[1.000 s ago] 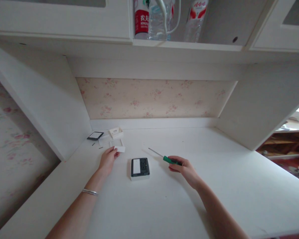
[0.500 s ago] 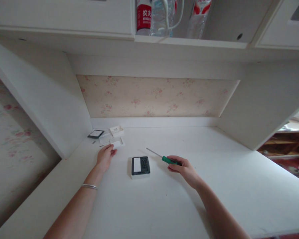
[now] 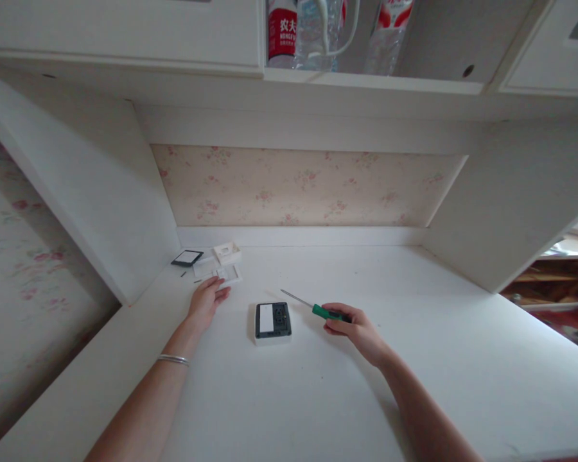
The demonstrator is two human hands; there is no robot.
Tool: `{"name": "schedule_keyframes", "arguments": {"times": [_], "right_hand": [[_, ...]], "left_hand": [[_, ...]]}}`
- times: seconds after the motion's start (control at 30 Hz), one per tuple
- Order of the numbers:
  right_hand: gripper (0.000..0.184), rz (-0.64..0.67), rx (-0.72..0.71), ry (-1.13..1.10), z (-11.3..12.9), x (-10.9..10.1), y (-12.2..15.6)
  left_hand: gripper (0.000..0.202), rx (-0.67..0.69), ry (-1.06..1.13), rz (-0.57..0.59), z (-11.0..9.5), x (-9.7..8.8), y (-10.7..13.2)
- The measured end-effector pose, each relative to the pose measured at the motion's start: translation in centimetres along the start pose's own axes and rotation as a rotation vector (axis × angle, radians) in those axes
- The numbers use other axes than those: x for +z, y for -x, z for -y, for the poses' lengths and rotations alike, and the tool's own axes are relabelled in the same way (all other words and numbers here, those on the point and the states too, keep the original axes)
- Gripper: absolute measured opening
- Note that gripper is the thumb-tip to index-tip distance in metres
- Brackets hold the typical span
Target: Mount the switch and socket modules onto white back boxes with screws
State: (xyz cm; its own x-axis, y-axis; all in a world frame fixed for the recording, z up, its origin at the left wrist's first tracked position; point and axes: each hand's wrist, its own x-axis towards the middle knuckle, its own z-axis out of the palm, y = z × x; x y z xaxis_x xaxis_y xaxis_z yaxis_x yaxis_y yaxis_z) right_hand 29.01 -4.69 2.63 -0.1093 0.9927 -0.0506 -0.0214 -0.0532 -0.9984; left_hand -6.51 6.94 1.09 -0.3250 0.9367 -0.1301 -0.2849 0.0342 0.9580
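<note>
My right hand [image 3: 349, 325] is closed around the green and black handle of a screwdriver [image 3: 322, 311]. Its thin metal shaft points left, above the worktop. To the left, my left hand [image 3: 206, 303] lies beside a shallow white plastic frame [image 3: 232, 274], fingertips at its near edge, thumb and fingers apart. Between the hands sits a square device [image 3: 273, 323] with a white base and a dark top, which bears a white rectangular panel on its left half. Whether my left fingertips press on the frame is hard to make out.
Behind my left hand are a white open box-like part [image 3: 227, 252], a dark plate with a white panel [image 3: 187, 258] and small dark pieces [image 3: 183, 274] on the white worktop [image 3: 395, 276]. Cabinet walls stand on both sides. Bottles [image 3: 282, 32] fill part of the shelf above.
My left fingers have shifted slightly at the white frame, and the thumb has spread a little. The right hand and screwdriver have barely moved. The view has shifted slightly.
</note>
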Motion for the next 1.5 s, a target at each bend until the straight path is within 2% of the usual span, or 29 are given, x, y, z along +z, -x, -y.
{"name": "schedule_keyframes", "arguments": {"times": [0.1, 0.2, 0.3, 0.37, 0.43, 0.5, 0.6, 0.8, 0.97, 1.07, 1.27, 1.4, 1.5], "right_hand": [[0.041, -0.001, 0.001, 0.003, 0.1, 0.0, 0.1], [0.042, -0.005, -0.048, 0.024, 0.5, 0.2, 0.2], [0.04, -0.015, -0.112, 0.013, 1.1, 0.5, 0.5], [0.036, -0.031, -0.127, -0.062, 1.5, 0.7, 0.7], [0.031, -0.072, -0.136, -0.164, 1.7, 0.8, 0.7], [0.028, -0.126, -0.145, -0.246, 1.8, 0.8, 0.7], [0.025, -0.169, -0.148, -0.281, 1.7, 0.9, 0.7], [0.02, -0.121, -0.157, -0.24, 1.8, 1.8, 1.0], [0.02, -0.189, -0.251, -0.075, 2.7, 2.9, 1.5], [0.015, -0.207, -0.291, 0.041, 3.9, 3.6, 1.8], [0.007, -0.148, -0.294, 0.263, 7.2, 5.3, 1.1], [0.007, -0.082, -0.244, 0.255, 8.5, 5.6, 0.4], [0.009, -0.091, -0.204, 0.146, 8.0, 5.3, 0.4]], "left_hand": [[0.016, 0.072, -0.117, -0.017, 0.0, 0.2, 0.4], [0.019, 0.163, -0.246, 0.042, -0.4, 0.7, 1.9], [0.025, 0.272, -0.38, 0.222, -0.9, 1.6, 4.4], [0.033, 0.457, -0.632, 0.473, -1.1, 2.1, 6.2], [0.046, 0.556, -0.795, 0.64, -1.1, 2.3, 7.4], [0.062, 0.576, -0.89, 0.755, -0.9, 2.2, 7.9], [0.075, 0.542, -0.941, 0.854, -0.7, 2.0, 7.9], [0.071, 0.524, -0.922, 0.88, -1.1, 2.4, 8.4], [0.071, 0.503, -0.865, 0.889, -1.0, 2.6, 8.7], [0.071, 0.441, -0.819, 0.888, -0.6, 2.6, 8.5], [0.068, 0.341, -0.746, 0.909, -0.5, 2.6, 8.3], [0.069, 0.311, -0.732, 0.91, -0.6, 2.6, 8.4], [0.07, 0.284, -0.711, 0.905, -0.4, 2.5, 8.3]]}}
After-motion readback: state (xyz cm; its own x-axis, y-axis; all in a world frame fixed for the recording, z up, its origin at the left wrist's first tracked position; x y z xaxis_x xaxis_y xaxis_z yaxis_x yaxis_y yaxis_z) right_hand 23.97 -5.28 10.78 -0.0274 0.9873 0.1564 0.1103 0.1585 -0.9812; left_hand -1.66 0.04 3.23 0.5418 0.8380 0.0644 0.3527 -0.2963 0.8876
